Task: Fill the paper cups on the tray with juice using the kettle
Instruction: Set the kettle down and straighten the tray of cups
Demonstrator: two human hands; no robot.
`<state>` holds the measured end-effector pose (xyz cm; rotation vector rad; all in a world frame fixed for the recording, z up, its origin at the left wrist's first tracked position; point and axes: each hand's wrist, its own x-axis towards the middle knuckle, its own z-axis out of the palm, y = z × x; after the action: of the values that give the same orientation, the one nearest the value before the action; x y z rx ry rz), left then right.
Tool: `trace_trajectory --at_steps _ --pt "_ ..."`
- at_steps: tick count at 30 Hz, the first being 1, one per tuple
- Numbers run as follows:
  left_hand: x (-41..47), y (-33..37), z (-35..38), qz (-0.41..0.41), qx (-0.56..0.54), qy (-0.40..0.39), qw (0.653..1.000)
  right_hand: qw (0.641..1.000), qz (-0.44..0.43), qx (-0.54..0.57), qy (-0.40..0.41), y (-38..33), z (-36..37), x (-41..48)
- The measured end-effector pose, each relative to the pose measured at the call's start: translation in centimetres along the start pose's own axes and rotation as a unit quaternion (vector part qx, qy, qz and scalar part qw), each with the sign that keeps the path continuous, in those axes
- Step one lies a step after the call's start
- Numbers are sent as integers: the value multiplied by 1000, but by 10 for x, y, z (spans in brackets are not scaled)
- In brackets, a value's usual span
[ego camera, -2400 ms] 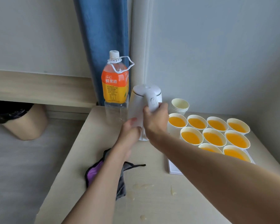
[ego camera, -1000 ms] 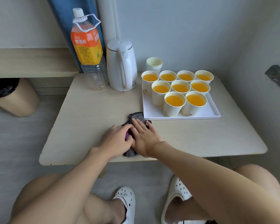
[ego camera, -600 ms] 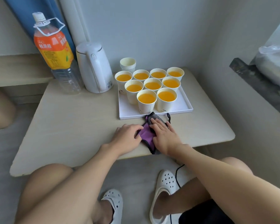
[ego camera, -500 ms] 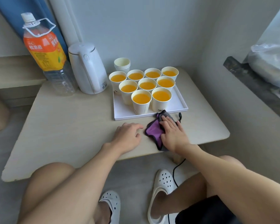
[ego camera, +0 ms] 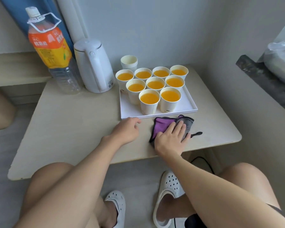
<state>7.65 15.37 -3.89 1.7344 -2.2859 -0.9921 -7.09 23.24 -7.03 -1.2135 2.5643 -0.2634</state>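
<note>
Now, at the far left of the surface stands the juice bottle, its clear lower part looking empty, and just beside it the white kettle, upright with the lid closed and with no hand on it. The left hand rests on the surface close to the near edge of the tray, fingers loosely bent and holding nothing. On the tray nine paper cups stand upright, each one with orange juice near the rim; a small stack of spare cups waits behind them, off the tray as far as I can tell. Further right, the right hand lies flat with straight fingers on a purple and grey cloth and presses it down in front of the tray.

I judge the pouring is finished – this step is the wiping of the surface. The next move probably needs only a light sweep of the cloth, kept away from the tray edge – a push there could shake the full cups.
</note>
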Motion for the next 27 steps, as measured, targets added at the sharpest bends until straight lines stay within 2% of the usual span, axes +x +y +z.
trace_trajectory --at_steps 8,16,23,27 --pt "-27 -88 -63 -129 0 28 991 982 -175 -31 -58 -119 50 -72" --pt "-55 -143 -103 -204 12 79 976 932 -344 -50 -104 -219 91 -107" --pt "-31 -130 -128 -181 -22 152 971 888 -427 -54 -162 -256 91 -78" --pt "-8 -96 -132 -145 -91 152 973 873 -474 23 -116 -229 55 -53"
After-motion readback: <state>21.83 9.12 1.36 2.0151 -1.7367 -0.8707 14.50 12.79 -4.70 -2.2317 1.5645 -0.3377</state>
